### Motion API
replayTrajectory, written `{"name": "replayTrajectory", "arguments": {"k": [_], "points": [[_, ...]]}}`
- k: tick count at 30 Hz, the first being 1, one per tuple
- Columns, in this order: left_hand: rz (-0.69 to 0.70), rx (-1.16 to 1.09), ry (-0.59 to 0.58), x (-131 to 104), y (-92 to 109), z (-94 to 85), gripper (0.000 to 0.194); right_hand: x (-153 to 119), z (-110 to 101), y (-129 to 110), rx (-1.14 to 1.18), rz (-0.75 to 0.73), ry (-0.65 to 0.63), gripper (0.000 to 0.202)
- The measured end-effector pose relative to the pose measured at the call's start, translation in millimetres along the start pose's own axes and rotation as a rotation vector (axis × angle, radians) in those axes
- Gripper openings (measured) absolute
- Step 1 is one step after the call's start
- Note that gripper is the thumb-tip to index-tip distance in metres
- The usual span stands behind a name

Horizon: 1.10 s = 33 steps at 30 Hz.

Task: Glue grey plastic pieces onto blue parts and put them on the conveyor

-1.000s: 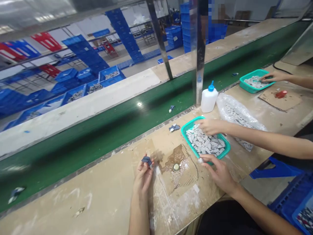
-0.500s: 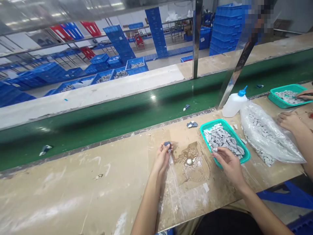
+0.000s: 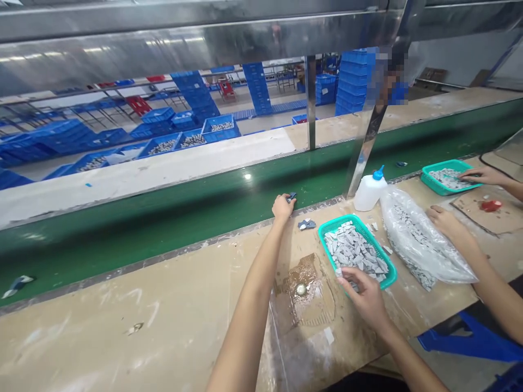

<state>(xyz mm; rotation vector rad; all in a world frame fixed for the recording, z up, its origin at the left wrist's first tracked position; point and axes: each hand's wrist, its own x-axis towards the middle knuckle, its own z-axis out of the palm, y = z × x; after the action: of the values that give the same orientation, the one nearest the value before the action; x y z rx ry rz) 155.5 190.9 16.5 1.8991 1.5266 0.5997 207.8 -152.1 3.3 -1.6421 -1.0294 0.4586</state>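
Observation:
My left hand [image 3: 283, 207] reaches over the near edge of the green belt [image 3: 229, 201], its fingers closed on a small dark blue piece [image 3: 291, 197]. My right hand [image 3: 362, 294] is at the near left rim of a teal basket [image 3: 393, 272] full of grey and white chips [image 3: 355, 250]. Between its thumb and fingertips is a small light chip [image 3: 339, 272]. Another dark blue and white piece [image 3: 306, 224] lies on the table just left of the basket. A wet cardboard patch [image 3: 314, 310] with a round shiny blob [image 3: 301, 289] lies between my arms.
A white bottle with a blue cap [image 3: 369, 190] and a clear bag of chips [image 3: 425, 234] stand right of the basket. A co-worker's hands [image 3: 449, 223] are at the right, one in a second teal basket [image 3: 439, 188]. A metal post [image 3: 362, 155] rises behind the bottle.
My left hand has moved forward from the table to the belt. The right hand stays by the basket rim with its chip. The view has tilted up, and belt pieces have shifted left.

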Motion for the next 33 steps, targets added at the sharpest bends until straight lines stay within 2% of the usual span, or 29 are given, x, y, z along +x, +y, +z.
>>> {"name": "replayTrajectory", "arguments": {"k": [3,7,10,13,17,22,24,28,33], "points": [[0.013,0.034,0.026,1.9,-9.8,7.4,0.022,0.0,-0.9,-2.2,-0.01,-0.017,-0.013,0.019],[0.024,0.001,0.069,-2.4,-20.7,-3.4,0.022,-0.2,-1.8,-1.7,0.002,-0.04,-0.025,0.017],[0.055,-0.07,0.106,-16.9,-30.8,-18.1,0.025,-1.7,-1.6,2.9,0.002,-0.049,-0.003,0.017],[0.103,-0.142,0.095,-43.3,-46.3,-29.2,0.025,-3.5,-1.0,7.8,0.024,-0.021,0.012,0.019],[0.125,-0.236,-0.014,-79.6,-64.8,-34.2,0.021,-1.3,-2.0,7.4,0.166,0.113,0.003,0.032],[0.044,-0.423,-0.053,-111.6,-71.3,-41.2,0.033,10.7,-7.8,0.2,0.403,0.32,-0.059,0.047],[-0.026,-0.538,-0.122,-127.0,-73.1,-47.9,0.034,16.1,-10.4,-0.9,0.428,0.355,-0.081,0.048],[-0.151,-0.828,-0.351,-165.0,-79.9,-63.3,0.038,25.1,-13.3,-2.5,0.45,0.399,-0.126,0.05],[-0.229,-1.085,-0.453,-201.6,-86.1,-69.4,0.062,28.8,-11.5,-11.4,0.468,0.436,-0.191,0.055]]}}
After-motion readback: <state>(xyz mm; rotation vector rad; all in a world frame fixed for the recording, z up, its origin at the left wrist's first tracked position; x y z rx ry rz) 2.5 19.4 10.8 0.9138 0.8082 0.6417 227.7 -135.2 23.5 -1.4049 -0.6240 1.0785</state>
